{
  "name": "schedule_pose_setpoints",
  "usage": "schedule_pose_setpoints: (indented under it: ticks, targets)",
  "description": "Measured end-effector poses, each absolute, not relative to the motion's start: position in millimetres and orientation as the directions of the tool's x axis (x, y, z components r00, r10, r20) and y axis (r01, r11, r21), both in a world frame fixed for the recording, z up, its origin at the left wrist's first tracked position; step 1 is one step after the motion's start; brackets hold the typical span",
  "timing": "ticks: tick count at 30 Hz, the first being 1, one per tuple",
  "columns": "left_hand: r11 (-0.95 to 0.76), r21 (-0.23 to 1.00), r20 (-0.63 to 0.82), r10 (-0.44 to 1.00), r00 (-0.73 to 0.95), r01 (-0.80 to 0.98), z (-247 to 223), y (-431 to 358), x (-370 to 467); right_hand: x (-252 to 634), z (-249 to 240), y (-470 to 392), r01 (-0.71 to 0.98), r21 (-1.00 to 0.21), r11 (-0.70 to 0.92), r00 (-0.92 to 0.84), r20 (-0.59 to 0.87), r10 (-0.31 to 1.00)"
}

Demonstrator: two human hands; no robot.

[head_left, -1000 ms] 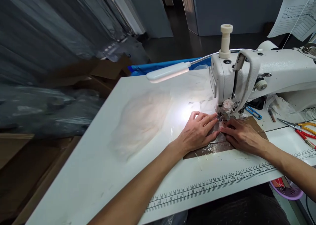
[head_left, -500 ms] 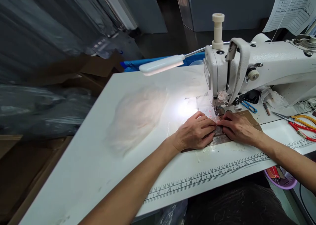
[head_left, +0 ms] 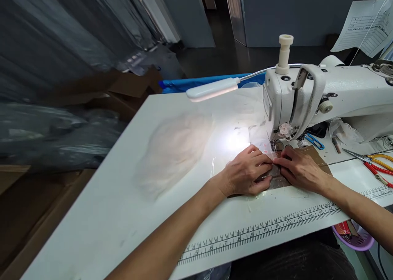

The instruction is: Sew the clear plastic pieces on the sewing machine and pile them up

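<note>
**Sheer fabric [head_left: 264, 146] held at the needle end of the sewing machine [head_left: 346, 89]**

Position: fabric is pale with small pink marks. It lies just in front of the needle end and reaches over the brown sheet [head_left: 319, 160] on the counter [head_left: 123, 190]. My fingers hide its near part. The lamp [head_left: 213, 91] throws its brightest spot just to the left of it.

Grip, left: my left hand [head_left: 248, 171] has its fingers bent and closed on the fabric's near edge. Grip, right: my right hand [head_left: 299, 169] pinches the same edge from the other side. Fingertips meet or nearly meet; cannot tell which.

Step in hand (judgement): squaring the edge for stitching. Foot raised or lowered: cannot tell.

Next move (judgement): calls for an even feed, both hands together, light tension, tips clear of the needle. Material this thin would probably pucker if one side pulled harder.
</note>
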State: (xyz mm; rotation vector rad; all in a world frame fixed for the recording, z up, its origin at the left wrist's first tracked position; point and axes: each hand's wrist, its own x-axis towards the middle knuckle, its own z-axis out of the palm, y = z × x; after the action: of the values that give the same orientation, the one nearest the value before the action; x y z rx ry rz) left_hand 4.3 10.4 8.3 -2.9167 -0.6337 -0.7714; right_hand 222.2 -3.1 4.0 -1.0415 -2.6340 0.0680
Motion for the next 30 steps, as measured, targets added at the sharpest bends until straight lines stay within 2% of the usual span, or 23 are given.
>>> schedule_pose_setpoints:
  ticks: [12,21,30]
  targets:
    - [-0.873,0.123,0.425,0.476,0.77,0.472,10.3,11.1,2.6,216.5,7.8,-2.4,0.714,-0.094,0.694,-0.671,0.194,0.716]
    - [-0.844,0.072,0.386,0.516,0.765,0.532,8.7,12.0,2.9,218.1,5.2,0.7,0.738,-0.092,0.669,-0.657,0.132,0.743]
    - [-0.823,0.039,0.341,0.544,0.767,0.566,7.1,15.5,3.9,219.2,3.4,1.2,0.742,-0.157,0.651,-0.643,0.107,0.758]
